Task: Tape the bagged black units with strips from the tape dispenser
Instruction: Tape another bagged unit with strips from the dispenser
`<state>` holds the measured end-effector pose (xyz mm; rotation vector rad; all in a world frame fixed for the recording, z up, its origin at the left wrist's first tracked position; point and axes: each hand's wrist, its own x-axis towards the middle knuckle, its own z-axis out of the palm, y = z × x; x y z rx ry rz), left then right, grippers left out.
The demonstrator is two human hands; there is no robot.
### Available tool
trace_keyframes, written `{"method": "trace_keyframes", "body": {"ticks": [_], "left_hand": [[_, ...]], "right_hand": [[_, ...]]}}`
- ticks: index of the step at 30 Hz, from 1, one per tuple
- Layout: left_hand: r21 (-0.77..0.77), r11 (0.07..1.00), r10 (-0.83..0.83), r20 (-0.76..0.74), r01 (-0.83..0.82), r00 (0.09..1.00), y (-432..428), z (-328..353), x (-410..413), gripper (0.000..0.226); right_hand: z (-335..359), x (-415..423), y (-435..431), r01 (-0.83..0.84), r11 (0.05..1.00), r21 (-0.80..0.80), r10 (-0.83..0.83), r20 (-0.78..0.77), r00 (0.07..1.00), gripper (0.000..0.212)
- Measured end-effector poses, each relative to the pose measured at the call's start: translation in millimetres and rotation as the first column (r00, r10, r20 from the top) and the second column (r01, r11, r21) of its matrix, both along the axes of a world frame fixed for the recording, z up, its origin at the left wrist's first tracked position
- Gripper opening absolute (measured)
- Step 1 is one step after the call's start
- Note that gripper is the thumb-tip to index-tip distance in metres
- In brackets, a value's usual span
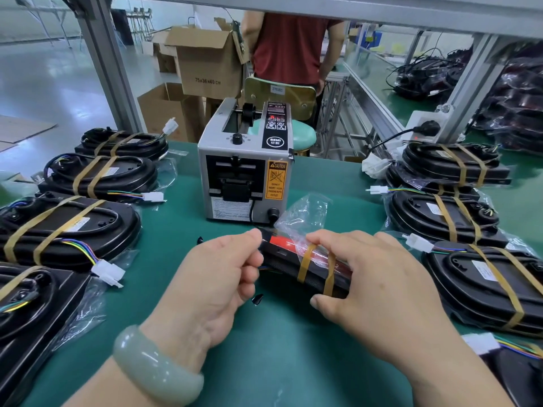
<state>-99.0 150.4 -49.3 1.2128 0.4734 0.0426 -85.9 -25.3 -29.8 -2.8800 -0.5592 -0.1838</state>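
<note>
Unit: I see one bagged black unit (279,261) at the middle of the green mat (264,362), just in front of the dispenser (244,171). It is tilted, and a red part shows through the bag.
Strips: two tan strips (305,264) wrap the unit side by side. They lie between the hands, touching the right hand's fingers.
Bag: the loose clear end (308,207) stands up behind the unit, near the dispenser's lower right corner.
Left hand: my view shows the left hand (217,277) with fingers curled, its thumb and forefinger pinching the unit's left end. There is a pale green bracelet (155,365) on the wrist.
Right hand: the right hand (382,283) has its fingers laid over the unit's top and its thumb under the near edge, gripping the unit.
Hand spacing: apart, with the strips between them.
Dispenser: grey, upright at the far middle of the mat, with the outlet facing me and an orange caution label to the right of the outlet.
Left units: several left units (67,227) lie along the left edge, each with two strips.
Right units: the right units (440,212) are stacked along the right edge, also with two strips each.
Background: a person (288,48) in a red shirt stands behind the bench, with cardboard boxes (205,63) and a green stool (282,133) nearby.
</note>
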Motion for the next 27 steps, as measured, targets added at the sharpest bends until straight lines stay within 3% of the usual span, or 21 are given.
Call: {"method": "trace_keyframes", "body": {"ticks": [6,13,27], "left_hand": [[-0.073,0.997,-0.005,0.015,0.006,1.0,-4.7,-5.2,-9.3,0.028],[-0.029,0.994,0.105,0.005,-0.105,0.994,-22.6,-16.3,-11.0,0.026],[0.026,0.986,0.167,0.018,-0.168,0.986,-35.4,-14.5,-10.1,0.026]], "right_hand": [[-0.3,0.0,-0.2,-0.001,1.0,0.015,0.001,0.0,1.0,0.074],[-0.1,0.0,-0.5,0.004,1.0,0.007,-0.004,0.002,1.0,0.074],[0.7,0.9,0.0,0.009,1.0,-0.016,-0.009,-0.014,1.0,0.073]]}}
